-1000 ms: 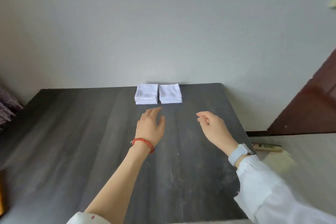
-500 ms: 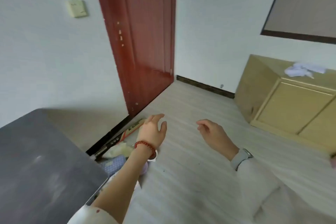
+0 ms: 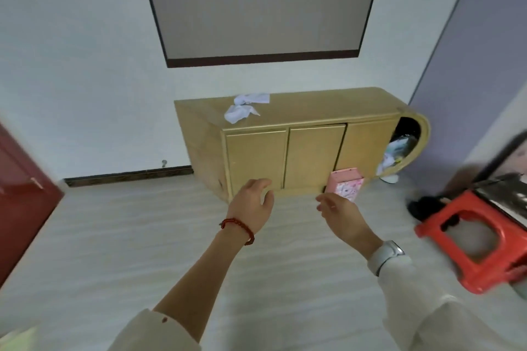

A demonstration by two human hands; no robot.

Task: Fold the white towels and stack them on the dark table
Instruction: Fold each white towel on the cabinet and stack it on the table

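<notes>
Room view: pale wall, light plank floor (image 3: 142, 259), low yellow wooden cabinet (image 3: 285, 157) against the wall under a dark-framed panel (image 3: 262, 3). Dark table not in shot.

Hidden/cut off: red door (image 3: 20, 194) clipped at left edge, blurred. Red plastic stool (image 3: 473, 242) at right, smeared by motion; the dark items behind it are too blurred to name. Cabinet's rounded open end (image 3: 406, 148) holds bagged stuff, contents unreadable. Pink box (image 3: 346, 184) at the cabinet foot, its lower edge covered by the right hand.

Task thing: white towels (image 3: 246, 107), two crumpled unfolded pieces, possibly more bunched together, lying on the cabinet top near its left end. They sit well beyond and above both hands, closer to the line of the left hand than the right. No contact with either hand.

Left hand (image 3: 252, 205): raised in the air, fingers loosely spread, slightly curved, holding nothing; red bead bracelet (image 3: 238, 226) on the wrist. Right hand (image 3: 342, 216): also raised, fingers relaxed and partly curled, empty; fingertips blurred. Pale watch (image 3: 386, 255) at that wrist, white sleeve (image 3: 427, 308) below it. Hands apart from each other, level with the cabinet's base in the frame.
</notes>
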